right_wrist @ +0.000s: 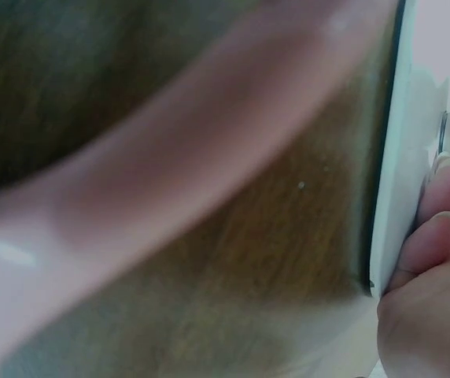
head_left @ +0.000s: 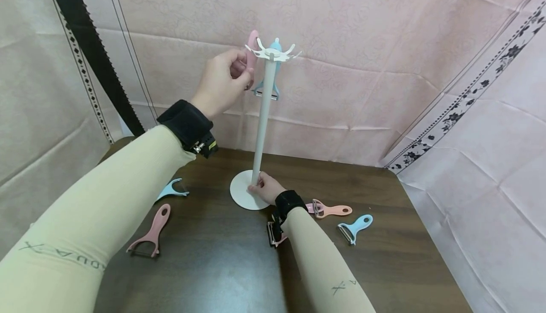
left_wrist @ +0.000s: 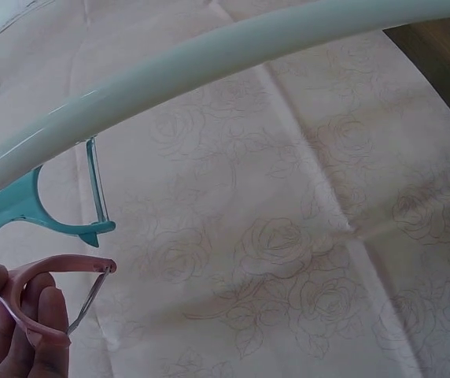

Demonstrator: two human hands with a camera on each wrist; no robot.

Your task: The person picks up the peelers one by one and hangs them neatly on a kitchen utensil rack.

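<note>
Beneath my right hand I observe a dark brown wood-grain tabletop, pale light reflecting off it. Behind my left hand: creased, pale pink, rose-patterned sheeting. Right of both hands: creased white sheeting with a black floral border. Left of them: off-white sheeting and a black serrated-edged strip.

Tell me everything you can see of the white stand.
The white stand is upright on the wooden table. Its flat, round base carries a slim, smooth pole, perhaps plastic or coated metal, topped by a ring of upturned hooks. A blue peeler hangs there. The right hand holds the pole's foot; the left hand holds a pink peeler beside the hooks, contact unclear.
</note>
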